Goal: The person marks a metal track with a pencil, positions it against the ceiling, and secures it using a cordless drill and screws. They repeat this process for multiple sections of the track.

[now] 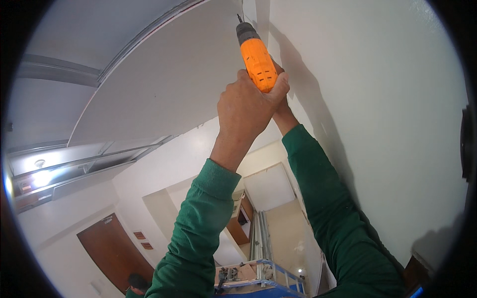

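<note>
An orange cordless drill with a black chuck is raised overhead, its bit pointing up toward the corner where a pale ceiling board comes close to the wall. My left hand wraps around the back of the drill body, thumb along its right side. Behind it, my right hand is mostly hidden; what shows of it is against the drill's far side, where the grip would be. Whether the bit touches the board or a screw is too small to tell.
Metal ceiling framing runs along the left, with a lit lamp below. A white wall stands close at right. Far below are a blue-and-silver ladder or platform bearing tools, long metal channels, a brown door and another person's head.
</note>
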Available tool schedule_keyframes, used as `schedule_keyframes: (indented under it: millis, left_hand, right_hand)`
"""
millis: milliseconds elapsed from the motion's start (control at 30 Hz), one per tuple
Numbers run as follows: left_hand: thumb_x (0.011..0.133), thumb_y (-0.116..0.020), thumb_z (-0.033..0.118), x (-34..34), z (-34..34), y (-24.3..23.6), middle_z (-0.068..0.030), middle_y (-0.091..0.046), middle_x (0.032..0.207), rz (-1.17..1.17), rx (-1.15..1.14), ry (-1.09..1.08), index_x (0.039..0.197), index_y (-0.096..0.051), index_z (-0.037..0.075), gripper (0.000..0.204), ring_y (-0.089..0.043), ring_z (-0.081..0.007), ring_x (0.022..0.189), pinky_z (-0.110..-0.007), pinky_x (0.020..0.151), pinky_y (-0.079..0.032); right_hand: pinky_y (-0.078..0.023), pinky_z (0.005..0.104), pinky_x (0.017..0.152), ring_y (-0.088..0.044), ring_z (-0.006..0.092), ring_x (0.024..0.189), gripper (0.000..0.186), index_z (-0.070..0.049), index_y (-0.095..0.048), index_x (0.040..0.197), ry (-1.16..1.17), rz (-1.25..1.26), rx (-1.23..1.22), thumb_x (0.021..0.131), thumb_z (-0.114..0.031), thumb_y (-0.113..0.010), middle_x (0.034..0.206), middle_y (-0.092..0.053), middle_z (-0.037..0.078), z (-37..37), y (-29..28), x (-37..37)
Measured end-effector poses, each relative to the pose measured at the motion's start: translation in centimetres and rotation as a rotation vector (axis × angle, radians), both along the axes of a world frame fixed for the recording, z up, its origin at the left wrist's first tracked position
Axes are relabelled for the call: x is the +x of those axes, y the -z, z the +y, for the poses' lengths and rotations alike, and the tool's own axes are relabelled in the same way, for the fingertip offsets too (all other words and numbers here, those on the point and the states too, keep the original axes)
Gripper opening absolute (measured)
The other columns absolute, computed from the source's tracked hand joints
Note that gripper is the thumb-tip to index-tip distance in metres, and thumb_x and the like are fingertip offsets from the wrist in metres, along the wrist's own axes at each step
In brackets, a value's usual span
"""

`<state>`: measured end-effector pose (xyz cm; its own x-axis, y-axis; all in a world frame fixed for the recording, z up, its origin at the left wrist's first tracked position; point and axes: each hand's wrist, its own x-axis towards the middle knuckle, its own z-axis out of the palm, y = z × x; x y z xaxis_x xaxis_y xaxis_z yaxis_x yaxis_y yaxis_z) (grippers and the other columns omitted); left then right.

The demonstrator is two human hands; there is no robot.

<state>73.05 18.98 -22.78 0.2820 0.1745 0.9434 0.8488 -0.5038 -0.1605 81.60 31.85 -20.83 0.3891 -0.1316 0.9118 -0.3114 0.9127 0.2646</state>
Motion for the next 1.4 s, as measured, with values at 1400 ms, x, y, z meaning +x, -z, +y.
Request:
schedule_keyframes:
  millis: [1400]
  left_hand:
    - [0.094,-0.052,0.080,-0.7,2.2,-2.6,-0.0089,-0.064,0.062,0.129,0.122,-0.027,0.096,-0.064,-0.003,0.084,-0.068,-0.0238,0.056,-0.035,0.054,-0.055]
  right_hand:
    - [-0.055,0.0353,0.072,-0.067,0.0194,0.078,0.032,-0.007,-0.063,0.103,0.309,0.065,0.054,0.083,-0.022,-0.082,0.086,-0.067,0.004,1.1,-1.7,1.3]
